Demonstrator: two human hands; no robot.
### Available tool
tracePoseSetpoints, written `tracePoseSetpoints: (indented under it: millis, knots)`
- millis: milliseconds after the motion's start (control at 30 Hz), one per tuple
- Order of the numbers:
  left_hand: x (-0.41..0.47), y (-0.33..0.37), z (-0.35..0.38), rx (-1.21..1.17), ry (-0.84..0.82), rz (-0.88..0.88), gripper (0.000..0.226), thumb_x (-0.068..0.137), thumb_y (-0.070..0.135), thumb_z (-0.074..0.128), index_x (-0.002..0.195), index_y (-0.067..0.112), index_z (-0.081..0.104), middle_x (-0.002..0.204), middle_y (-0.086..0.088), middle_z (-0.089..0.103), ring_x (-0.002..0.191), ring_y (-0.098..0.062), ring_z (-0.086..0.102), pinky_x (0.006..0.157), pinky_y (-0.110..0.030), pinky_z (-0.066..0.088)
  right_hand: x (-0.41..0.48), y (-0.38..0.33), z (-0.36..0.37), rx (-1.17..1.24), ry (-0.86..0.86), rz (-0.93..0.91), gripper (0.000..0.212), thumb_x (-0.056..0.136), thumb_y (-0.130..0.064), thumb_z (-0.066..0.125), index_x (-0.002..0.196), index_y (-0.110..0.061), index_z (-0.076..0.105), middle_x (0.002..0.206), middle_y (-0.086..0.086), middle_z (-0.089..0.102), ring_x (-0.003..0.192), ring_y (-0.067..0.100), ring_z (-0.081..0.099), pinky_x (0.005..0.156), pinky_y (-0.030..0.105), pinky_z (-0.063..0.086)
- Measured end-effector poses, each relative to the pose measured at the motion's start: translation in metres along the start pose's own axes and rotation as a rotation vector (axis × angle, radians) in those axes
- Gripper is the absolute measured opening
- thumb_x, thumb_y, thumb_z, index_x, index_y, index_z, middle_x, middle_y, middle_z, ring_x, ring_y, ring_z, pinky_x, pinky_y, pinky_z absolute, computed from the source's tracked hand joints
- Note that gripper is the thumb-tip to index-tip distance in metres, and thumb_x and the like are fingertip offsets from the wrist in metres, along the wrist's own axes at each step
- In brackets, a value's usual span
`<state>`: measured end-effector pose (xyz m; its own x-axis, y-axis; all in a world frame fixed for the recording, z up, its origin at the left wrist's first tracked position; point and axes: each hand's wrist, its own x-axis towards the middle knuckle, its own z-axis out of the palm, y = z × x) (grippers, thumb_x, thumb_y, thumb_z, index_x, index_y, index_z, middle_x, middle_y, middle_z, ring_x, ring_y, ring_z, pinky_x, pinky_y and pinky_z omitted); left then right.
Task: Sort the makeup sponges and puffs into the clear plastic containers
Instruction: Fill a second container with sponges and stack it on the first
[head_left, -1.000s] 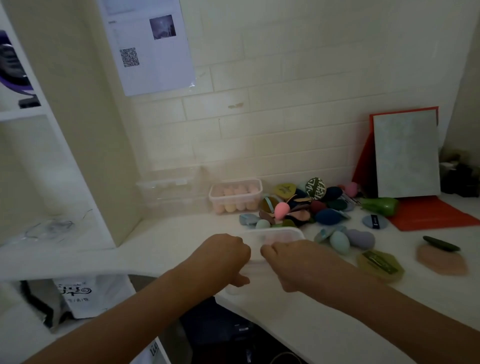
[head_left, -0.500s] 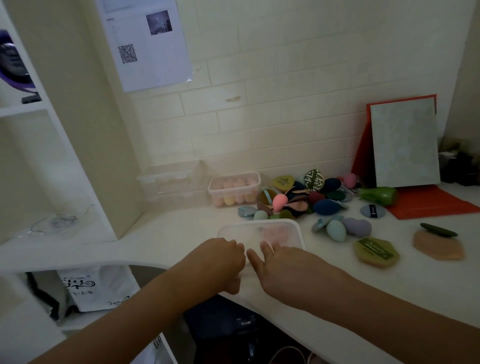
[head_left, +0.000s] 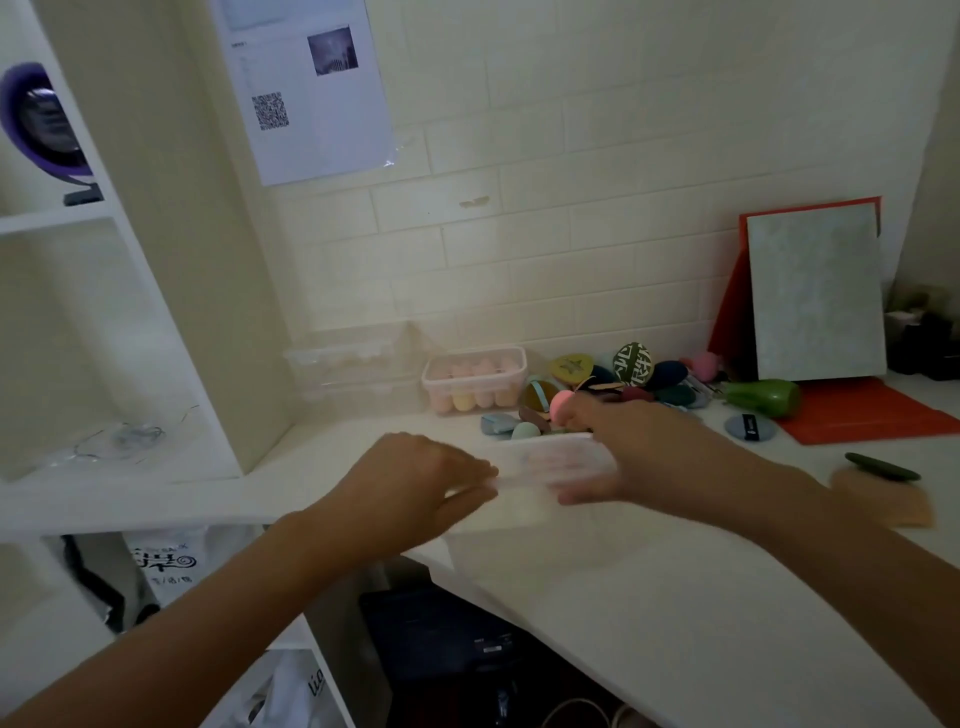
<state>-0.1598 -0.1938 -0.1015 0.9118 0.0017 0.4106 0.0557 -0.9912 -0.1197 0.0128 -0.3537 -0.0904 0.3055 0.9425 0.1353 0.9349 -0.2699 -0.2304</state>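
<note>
My left hand pinched the rim of the clear container, which sat between my hands. My right hand was too blurred to tell its grip. Probably light, slippery plastic: hold opposite rims.

Clear container: motion-blurred, faint pink showing through, gripped at its ends by left hand and right hand.
Filled container: by the wall, holding upright pink and yellow sponges.
Empty containers: stacked just left of it.
Loose sponges and puffs: mixed colours, heaped to its right.
</note>
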Motion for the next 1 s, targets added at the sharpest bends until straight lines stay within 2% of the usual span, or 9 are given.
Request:
tracePoseSetpoints:
  millis: [100, 233, 333, 400, 500, 633, 767, 900, 1000]
  knots:
    - [0.007, -0.003, -0.009, -0.144, 0.156, -0.137, 0.038, 0.084, 0.054, 0.048, 0.098, 0.029, 0.073, 0.090, 0.011, 0.074, 0.073, -0.004, 0.068, 0.068, -0.027, 0.057, 0.004, 0.015, 0.002, 0.142, 0.046, 0.162, 0.081, 0.070, -0.069, 0.063, 0.133, -0.027, 0.035, 0.124, -0.007, 0.058, 0.090, 0.007, 0.056, 0.075, 0.023, 0.048]
    - [0.020, -0.012, -0.014, -0.371, 0.335, -0.378, 0.018, 0.083, 0.039, 0.066, 0.089, 0.024, 0.073, 0.072, 0.010, 0.070, 0.064, -0.001, 0.063, 0.062, -0.012, 0.048, 0.008, 0.017, 0.018, 0.291, -0.166, 0.266, 0.075, 0.077, -0.063, 0.061, 0.137, -0.031, 0.031, 0.107, -0.003, 0.061, 0.081, 0.014, 0.067, 0.070, 0.033, 0.060]
    - [0.032, -0.034, -0.008, -0.635, 0.560, -0.669, 0.019, 0.076, 0.029, 0.075, 0.087, 0.018, 0.064, 0.080, 0.005, 0.070, 0.075, -0.005, 0.067, 0.067, -0.014, 0.048, 0.009, 0.008, 0.036, 0.381, -0.216, 0.229, 0.066, 0.087, -0.045, 0.061, 0.143, -0.028, 0.030, 0.097, -0.011, 0.053, 0.079, 0.013, 0.067, 0.075, 0.031, 0.059]
    - [0.036, -0.053, 0.002, -0.670, 0.663, -0.827, 0.023, 0.077, 0.023, 0.074, 0.089, 0.013, 0.056, 0.088, 0.003, 0.068, 0.084, -0.014, 0.067, 0.066, -0.014, 0.044, 0.011, 0.000, 0.045, 0.421, -0.197, 0.198, 0.059, 0.091, -0.042, 0.056, 0.143, -0.028, 0.031, 0.106, -0.006, 0.057, 0.073, 0.010, 0.067, 0.072, 0.027, 0.058]
    - [0.029, -0.071, 0.025, -0.521, 0.490, -0.936, 0.019, 0.085, 0.018, 0.065, 0.102, 0.012, 0.061, 0.106, -0.002, 0.063, 0.109, -0.021, 0.058, 0.081, -0.018, 0.039, 0.021, -0.009, 0.058, 0.494, -0.145, 0.192, 0.045, 0.094, -0.039, 0.051, 0.135, -0.022, 0.042, 0.104, 0.000, 0.060, 0.066, 0.009, 0.065, 0.066, 0.024, 0.055]
    - [0.008, -0.064, 0.052, -0.443, 0.144, -0.954, 0.049, 0.091, 0.036, 0.055, 0.134, 0.016, 0.047, 0.145, -0.008, 0.041, 0.134, -0.023, 0.035, 0.110, -0.034, 0.025, 0.034, -0.013, 0.074, 0.527, -0.012, 0.173, 0.036, 0.095, -0.043, 0.046, 0.118, -0.017, 0.055, 0.102, 0.002, 0.063, 0.069, 0.011, 0.064, 0.064, 0.025, 0.055]
    - [-0.008, -0.060, 0.061, -0.437, -0.102, -0.962, 0.071, 0.090, 0.043, 0.054, 0.148, 0.021, 0.020, 0.155, -0.011, 0.015, 0.142, -0.025, 0.021, 0.114, -0.036, 0.019, 0.046, -0.004, 0.087, 0.528, 0.080, 0.089, 0.051, 0.095, -0.053, 0.030, 0.109, -0.013, 0.057, 0.094, 0.005, 0.063, 0.083, 0.016, 0.060, 0.082, 0.043, 0.053]
    - [-0.011, -0.059, 0.065, -0.405, -0.204, -0.938, 0.070, 0.093, 0.021, 0.051, 0.149, 0.024, 0.010, 0.155, -0.011, 0.013, 0.138, -0.026, 0.028, 0.109, -0.030, 0.027, 0.072, 0.018, 0.087, 0.714, 0.224, 0.207, 0.035, 0.101, -0.028, 0.035, 0.106, -0.003, 0.059, 0.082, 0.005, 0.062, 0.072, 0.015, 0.059, 0.075, 0.039, 0.053]
    - [-0.008, -0.060, 0.066, -0.393, -0.192, -0.928, 0.066, 0.093, 0.009, 0.045, 0.149, 0.022, 0.013, 0.154, -0.010, 0.017, 0.137, -0.026, 0.031, 0.108, -0.028, 0.029, 0.100, 0.037, 0.084, 0.368, 0.367, 0.213, 0.021, 0.097, -0.021, 0.046, 0.108, -0.012, 0.061, 0.100, 0.002, 0.063, 0.091, 0.017, 0.061, 0.082, 0.035, 0.052]
